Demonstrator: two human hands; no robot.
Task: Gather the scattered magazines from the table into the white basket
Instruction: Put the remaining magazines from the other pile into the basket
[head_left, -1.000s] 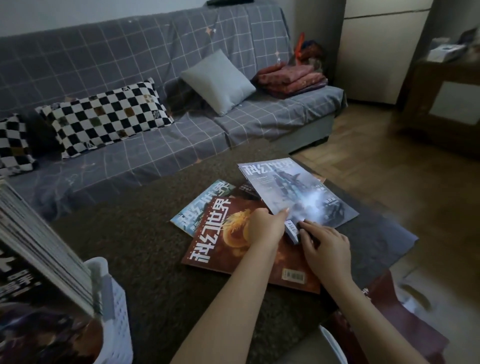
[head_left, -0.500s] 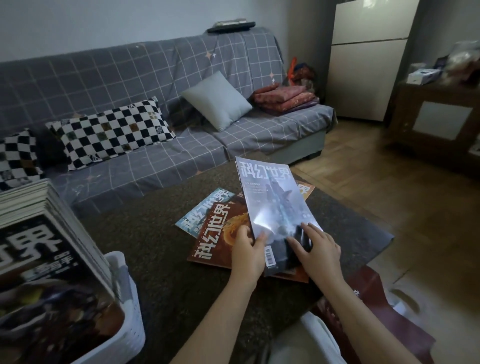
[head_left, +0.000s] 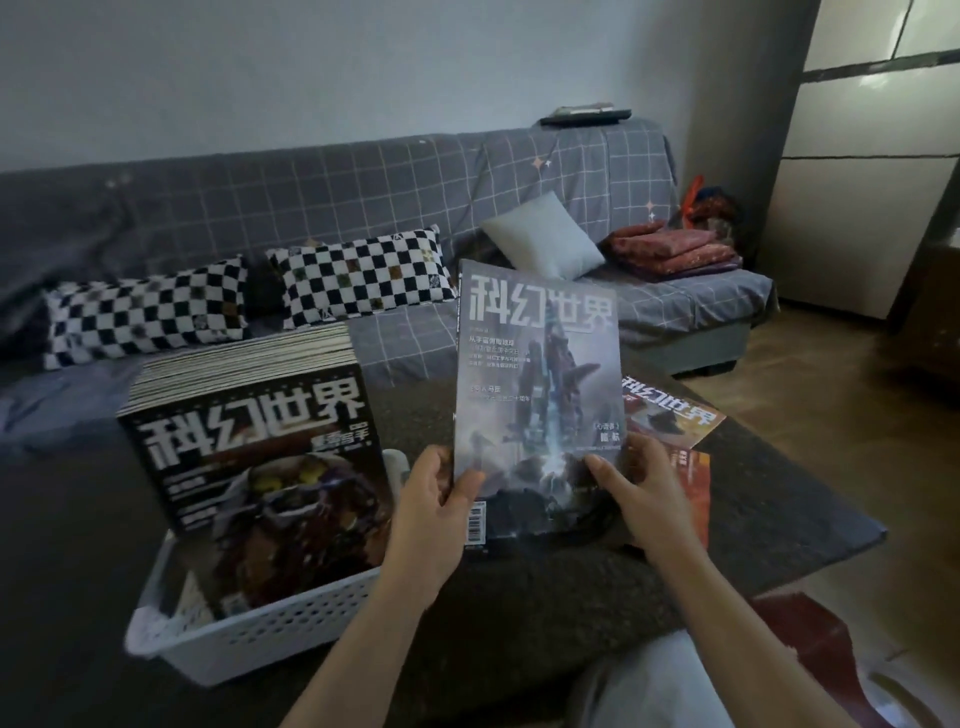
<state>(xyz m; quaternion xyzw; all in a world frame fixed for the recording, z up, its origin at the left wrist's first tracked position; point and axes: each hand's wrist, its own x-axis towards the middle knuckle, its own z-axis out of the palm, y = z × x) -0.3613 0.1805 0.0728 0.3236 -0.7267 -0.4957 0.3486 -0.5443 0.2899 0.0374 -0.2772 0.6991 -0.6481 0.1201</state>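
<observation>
Both hands are clamped on 1 grey-blue magazine (head_left: 537, 395), holding it upright off the counter (head_left: 779, 499) with the cover facing the camera. The left hand (head_left: 431, 512) pinches the lower left edge by the barcode, thumb on the front. The right hand (head_left: 641, 493) grips the lower right corner, thumb across the cover art.

The white basket (head_left: 260, 631) sits on the counter just left of the held magazine, already packed with a thick stack of magazines (head_left: 260, 431) standing up and leaning back, a dark cover in front. The held one isn't in the basket, it's up in the air beside it.

2 more are lying flat on the counter behind the right hand: an orange-cornered magazine (head_left: 675, 418) further back and a red magazine (head_left: 693, 488) mostly hidden by the hand. Behind it all is a grey checked sofa (head_left: 415, 176) with 2 checkerboard pillows (head_left: 363, 275).
</observation>
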